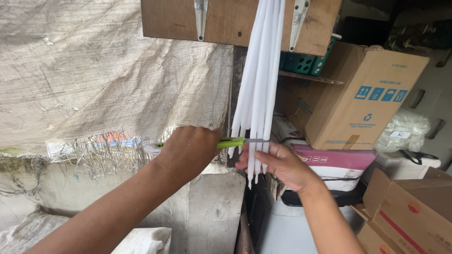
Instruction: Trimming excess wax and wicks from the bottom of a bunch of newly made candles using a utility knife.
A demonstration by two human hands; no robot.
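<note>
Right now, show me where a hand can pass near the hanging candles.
Free: the gap left of the candles, before the sacking and above the left hand. Crowded: right of them, where boxes stack behind the right hand.

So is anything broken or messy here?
Yes. The woven sheet on the wall is torn along its bottom edge, with loose threads hanging down left of the left hand. The white candles hang unevenly.
</note>
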